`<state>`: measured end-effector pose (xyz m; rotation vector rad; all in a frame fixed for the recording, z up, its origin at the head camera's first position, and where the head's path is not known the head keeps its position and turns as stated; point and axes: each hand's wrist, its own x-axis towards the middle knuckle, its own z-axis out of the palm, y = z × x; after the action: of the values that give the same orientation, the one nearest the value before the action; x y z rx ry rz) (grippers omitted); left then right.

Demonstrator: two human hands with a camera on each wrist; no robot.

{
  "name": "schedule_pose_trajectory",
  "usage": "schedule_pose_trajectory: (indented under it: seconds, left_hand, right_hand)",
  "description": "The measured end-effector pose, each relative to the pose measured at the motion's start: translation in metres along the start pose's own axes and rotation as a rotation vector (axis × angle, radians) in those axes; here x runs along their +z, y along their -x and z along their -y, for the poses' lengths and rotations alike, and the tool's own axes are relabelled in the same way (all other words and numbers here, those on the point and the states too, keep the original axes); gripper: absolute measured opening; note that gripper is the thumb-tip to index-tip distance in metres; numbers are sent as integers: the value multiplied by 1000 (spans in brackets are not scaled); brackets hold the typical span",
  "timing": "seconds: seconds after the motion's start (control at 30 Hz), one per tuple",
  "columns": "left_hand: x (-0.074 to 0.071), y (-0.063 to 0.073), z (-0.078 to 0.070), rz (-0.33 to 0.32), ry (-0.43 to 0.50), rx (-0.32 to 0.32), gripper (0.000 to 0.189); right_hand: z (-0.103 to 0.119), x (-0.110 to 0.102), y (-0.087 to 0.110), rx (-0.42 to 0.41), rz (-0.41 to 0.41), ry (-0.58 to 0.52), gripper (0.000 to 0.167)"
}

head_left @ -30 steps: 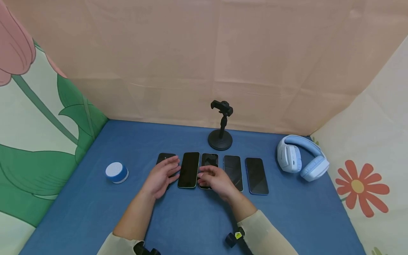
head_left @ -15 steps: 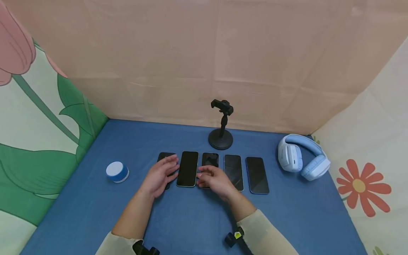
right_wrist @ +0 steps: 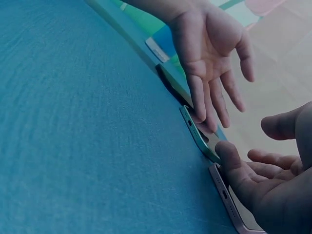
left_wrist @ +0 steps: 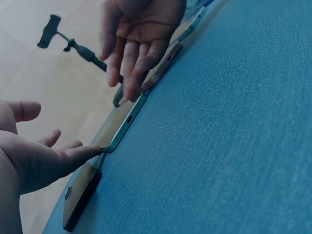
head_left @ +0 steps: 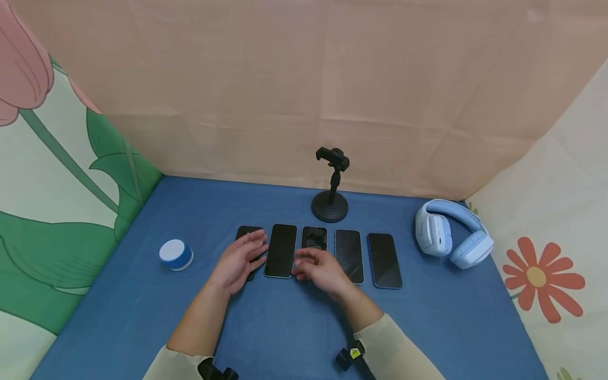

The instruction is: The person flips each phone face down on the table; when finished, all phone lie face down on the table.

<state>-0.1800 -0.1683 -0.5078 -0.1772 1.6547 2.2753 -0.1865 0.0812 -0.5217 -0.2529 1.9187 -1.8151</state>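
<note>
A phone with a green edge (head_left: 281, 251) lies screen up between my two hands. My left hand (head_left: 241, 263) has its fingers extended at that phone's left edge, over another dark phone (head_left: 247, 231) that it partly covers. In the left wrist view a left fingertip meets the green-edged phone's near corner. On the other side, my right hand (head_left: 319, 269) has loosely bent fingers at the phone's right edge. Beneath the right hand lies a pink-edged phone (right_wrist: 226, 197), its lower part hidden from the head view. Neither hand grips anything.
Two more phones, one with a light edge (head_left: 349, 253) and one with a blue edge (head_left: 385, 260), lie to the right in the row. Behind stands a black phone stand (head_left: 330, 206). Light-blue headphones (head_left: 433, 235) lie right, a blue-and-white round container (head_left: 176, 255) left, on the blue cloth (head_left: 275, 338).
The green-edged phone has shifted very slightly left between the hands, mostly in the first half second. Both hands stay almost in place around it.
</note>
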Motion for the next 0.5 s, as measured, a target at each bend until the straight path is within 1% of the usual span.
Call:
schedule_pose_trajectory:
  seconds: [0.23, 0.5]
  left_hand:
    - [-1, 2, -1, 4, 4, 10, 58]
    - [-6, 4, -3, -19, -19, 41, 57]
  right_hand:
    - [2, 2, 1, -34, -14, 15, 44]
    - [2, 5, -2, -48, 43, -7, 46]
